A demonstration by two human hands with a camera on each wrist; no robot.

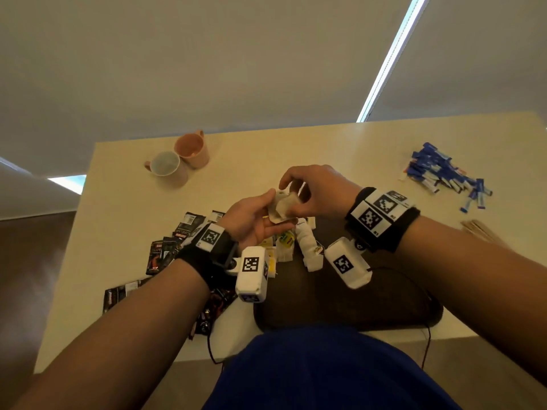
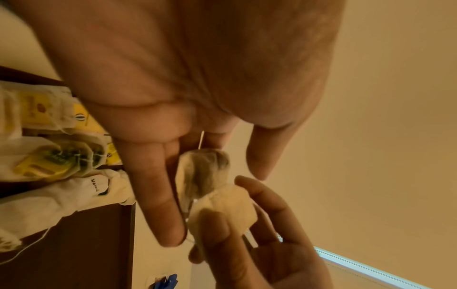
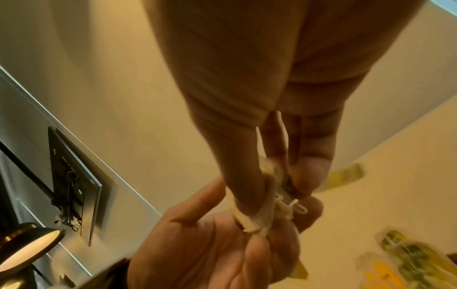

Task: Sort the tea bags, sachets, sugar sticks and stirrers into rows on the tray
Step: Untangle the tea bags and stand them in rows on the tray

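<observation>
Above the far edge of the dark tray [image 1: 340,303] my two hands meet around a small clump of pale tea bags [image 1: 282,206]. My left hand [image 1: 268,216] cradles it from below, thumb against its edge. My right hand [image 1: 296,191] pinches it from above with thumb and fingers. The left wrist view shows two bags: a darker one [image 2: 202,172] lying against my left fingers and a pale one [image 2: 222,207] in my right fingertips. Strings hang from the clump [image 3: 269,195]. More tea bags, white [image 1: 307,247] and yellow-tagged [image 1: 285,241], lie on the tray's far side.
Black sachets [image 1: 165,250] are scattered on the table to the left of the tray. Blue sugar sticks [image 1: 444,173] lie in a heap at the far right, wooden stirrers [image 1: 479,232] nearer on the right. Two mugs [image 1: 177,161] stand at the far left.
</observation>
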